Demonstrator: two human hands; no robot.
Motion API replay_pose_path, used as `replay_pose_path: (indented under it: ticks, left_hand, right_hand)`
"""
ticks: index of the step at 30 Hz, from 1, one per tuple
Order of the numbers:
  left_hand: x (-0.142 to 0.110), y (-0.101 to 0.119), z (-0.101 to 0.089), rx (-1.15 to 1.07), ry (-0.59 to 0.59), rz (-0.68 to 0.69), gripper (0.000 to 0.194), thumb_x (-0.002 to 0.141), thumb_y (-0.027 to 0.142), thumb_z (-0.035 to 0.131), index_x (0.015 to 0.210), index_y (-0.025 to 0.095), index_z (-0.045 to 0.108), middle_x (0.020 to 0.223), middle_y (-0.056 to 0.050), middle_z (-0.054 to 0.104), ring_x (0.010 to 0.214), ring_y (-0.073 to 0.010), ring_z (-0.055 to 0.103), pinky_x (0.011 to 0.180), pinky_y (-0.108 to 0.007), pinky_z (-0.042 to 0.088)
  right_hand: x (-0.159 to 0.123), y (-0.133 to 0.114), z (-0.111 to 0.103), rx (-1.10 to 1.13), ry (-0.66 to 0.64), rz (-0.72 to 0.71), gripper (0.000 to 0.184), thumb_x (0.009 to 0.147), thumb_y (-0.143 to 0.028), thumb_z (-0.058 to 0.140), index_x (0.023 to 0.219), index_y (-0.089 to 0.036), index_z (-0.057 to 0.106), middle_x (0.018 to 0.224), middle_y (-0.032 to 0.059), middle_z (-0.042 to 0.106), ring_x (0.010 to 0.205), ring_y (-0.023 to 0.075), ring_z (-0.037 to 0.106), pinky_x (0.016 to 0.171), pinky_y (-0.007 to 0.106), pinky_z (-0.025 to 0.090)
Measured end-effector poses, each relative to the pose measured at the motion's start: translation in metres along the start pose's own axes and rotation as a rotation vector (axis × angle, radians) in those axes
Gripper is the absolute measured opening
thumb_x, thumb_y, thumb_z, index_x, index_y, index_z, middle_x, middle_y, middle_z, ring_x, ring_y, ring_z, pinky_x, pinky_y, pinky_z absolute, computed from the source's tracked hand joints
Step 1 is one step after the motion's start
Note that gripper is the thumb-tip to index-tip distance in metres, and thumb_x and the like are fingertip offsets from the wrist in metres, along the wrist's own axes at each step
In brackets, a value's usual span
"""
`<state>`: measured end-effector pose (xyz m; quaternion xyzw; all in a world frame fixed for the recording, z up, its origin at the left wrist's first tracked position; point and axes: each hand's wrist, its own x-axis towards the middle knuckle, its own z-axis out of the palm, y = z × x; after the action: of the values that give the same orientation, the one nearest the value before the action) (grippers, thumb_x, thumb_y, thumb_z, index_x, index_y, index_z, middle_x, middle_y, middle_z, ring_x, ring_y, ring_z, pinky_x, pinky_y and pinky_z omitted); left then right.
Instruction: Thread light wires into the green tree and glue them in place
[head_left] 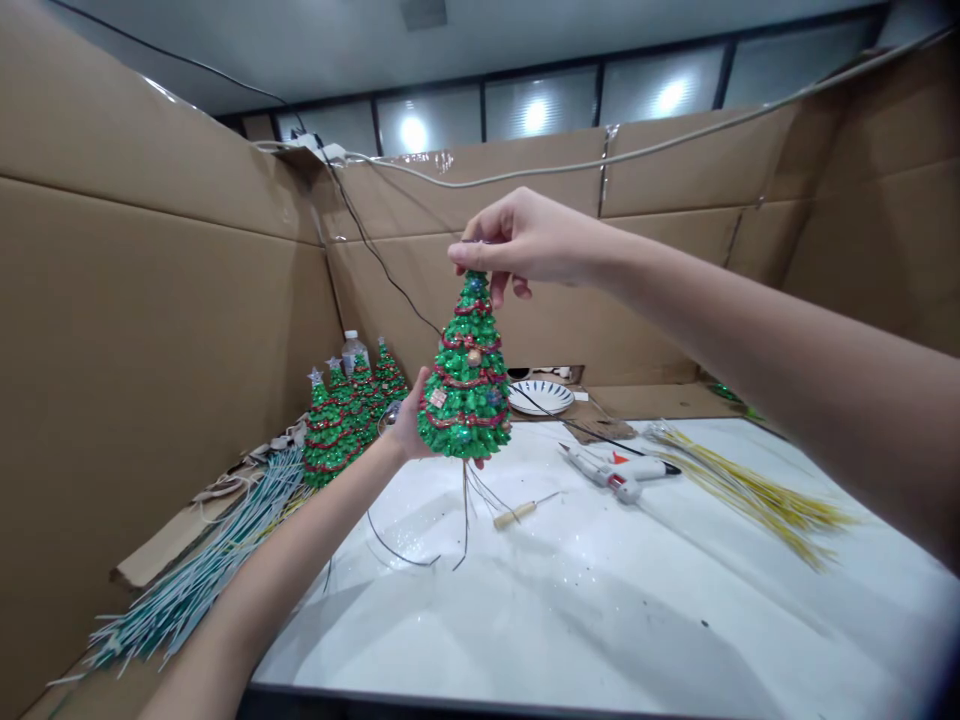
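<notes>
I hold a small green Christmas tree (466,385) with red garlands and little ornaments up above the white table (570,590). My left hand (409,425) is wrapped round its base from behind. My right hand (517,245) pinches the tip of the tree from above, fingers pressed together. Thin wires (465,520) hang down from under the tree.
Several finished small trees (341,420) stand at the back left beside a plastic bottle (352,350). A glue gun (619,472), a wooden-handled awl (517,513), a patterned plate (541,396), yellow sticks (750,490) and pale blue-green sticks (202,570) lie around. Cardboard walls (150,330) enclose the table.
</notes>
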<state>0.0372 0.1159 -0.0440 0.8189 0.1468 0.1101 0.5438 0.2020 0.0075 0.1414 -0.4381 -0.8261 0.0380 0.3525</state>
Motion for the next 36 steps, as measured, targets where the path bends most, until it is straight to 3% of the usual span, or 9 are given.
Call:
replay_pose_path:
  ticks: [2, 4, 8, 14, 20, 24, 27, 32, 36]
  left_hand:
    - [0.002, -0.006, -0.004, -0.313, -0.065, 0.118, 0.106, 0.062, 0.096, 0.016, 0.099, 0.011, 0.068, 0.096, -0.015, 0.071, 0.098, -0.0324, 0.064, 0.068, -0.039, 0.047]
    - [0.005, -0.014, -0.008, -0.469, -0.145, 0.144, 0.103, 0.058, 0.096, 0.031, 0.11, 0.014, 0.065, 0.096, -0.017, 0.07, 0.088, -0.032, 0.065, 0.064, -0.039, 0.047]
    - [0.009, -0.03, -0.018, -0.426, -0.176, 0.05, 0.093, 0.061, 0.092, 0.04, 0.111, 0.016, 0.061, 0.071, -0.008, 0.065, 0.052, -0.0191, 0.053, 0.05, -0.032, 0.039]
    - [0.003, -0.027, -0.03, -0.37, -0.14, 0.049, 0.063, 0.071, 0.068, 0.062, 0.11, 0.019, 0.057, 0.073, -0.003, 0.061, 0.053, -0.0151, 0.051, 0.049, -0.027, 0.034]
    - [-0.008, -0.019, -0.042, -0.301, -0.132, 0.066, 0.073, 0.065, 0.048, 0.078, 0.126, 0.022, 0.047, 0.075, 0.0, 0.059, 0.048, -0.0089, 0.046, 0.057, -0.03, 0.044]
    - [-0.01, -0.02, -0.045, -0.249, -0.126, 0.06, 0.079, 0.06, 0.043, 0.084, 0.126, 0.017, 0.05, 0.07, 0.001, 0.057, 0.049, -0.008, 0.047, 0.053, -0.026, 0.043]
    - [-0.011, -0.018, -0.043, -0.191, -0.12, 0.041, 0.085, 0.058, 0.042, 0.086, 0.13, 0.016, 0.05, 0.075, -0.002, 0.061, 0.055, -0.0111, 0.053, 0.049, -0.024, 0.041]
    - [-0.014, -0.01, -0.04, -0.024, -0.006, 0.021, 0.1, 0.057, 0.039, 0.085, 0.142, 0.014, 0.039, 0.081, -0.004, 0.064, 0.069, -0.0185, 0.062, 0.065, -0.031, 0.049]
    - [-0.012, -0.002, -0.03, 0.153, 0.214, 0.121, 0.094, 0.057, 0.038, 0.085, 0.138, 0.015, 0.044, 0.084, -0.005, 0.065, 0.07, -0.0182, 0.061, 0.065, -0.03, 0.049]
  right_hand:
    - [-0.002, 0.005, -0.003, 0.026, -0.023, 0.007, 0.036, 0.085, -0.05, 0.065, 0.088, -0.015, 0.067, 0.074, 0.0035, 0.069, 0.058, 0.0099, 0.062, 0.047, 0.02, 0.044]
    - [-0.003, 0.009, -0.006, 0.043, -0.05, 0.024, 0.035, 0.085, -0.05, 0.065, 0.09, -0.016, 0.068, 0.076, 0.0035, 0.069, 0.06, 0.0103, 0.062, 0.05, 0.021, 0.046]
    - [-0.008, 0.014, -0.01, 0.068, -0.112, 0.079, 0.03, 0.084, -0.045, 0.068, 0.091, -0.016, 0.069, 0.074, 0.0022, 0.069, 0.063, 0.0101, 0.062, 0.057, 0.021, 0.052]
    - [-0.018, 0.014, -0.013, 0.064, -0.203, 0.14, 0.02, 0.089, -0.033, 0.063, 0.092, -0.014, 0.068, 0.076, -0.0017, 0.068, 0.066, 0.0069, 0.064, 0.064, 0.018, 0.052]
    - [-0.03, 0.011, -0.018, 0.07, -0.196, 0.165, 0.017, 0.091, -0.022, 0.055, 0.1, -0.015, 0.068, 0.085, -0.0076, 0.07, 0.071, 0.0006, 0.062, 0.069, 0.012, 0.047]
    - [-0.034, 0.01, -0.018, 0.067, -0.183, 0.178, 0.017, 0.09, -0.02, 0.054, 0.095, -0.016, 0.07, 0.087, -0.0097, 0.07, 0.076, -0.0011, 0.061, 0.07, 0.009, 0.044]
    - [-0.034, 0.009, -0.017, 0.03, -0.224, 0.191, 0.023, 0.092, -0.02, 0.05, 0.106, -0.014, 0.067, 0.096, -0.0077, 0.069, 0.083, 0.0006, 0.062, 0.074, 0.01, 0.045]
    - [-0.033, 0.015, -0.022, -0.01, -0.315, 0.174, 0.03, 0.095, -0.025, 0.053, 0.123, -0.019, 0.061, 0.116, 0.0008, 0.066, 0.104, 0.0121, 0.062, 0.087, 0.02, 0.051]
    - [-0.035, 0.022, -0.028, -0.002, -0.357, 0.109, 0.041, 0.094, -0.031, 0.055, 0.134, -0.022, 0.053, 0.131, 0.0069, 0.06, 0.117, 0.0193, 0.058, 0.094, 0.028, 0.052]
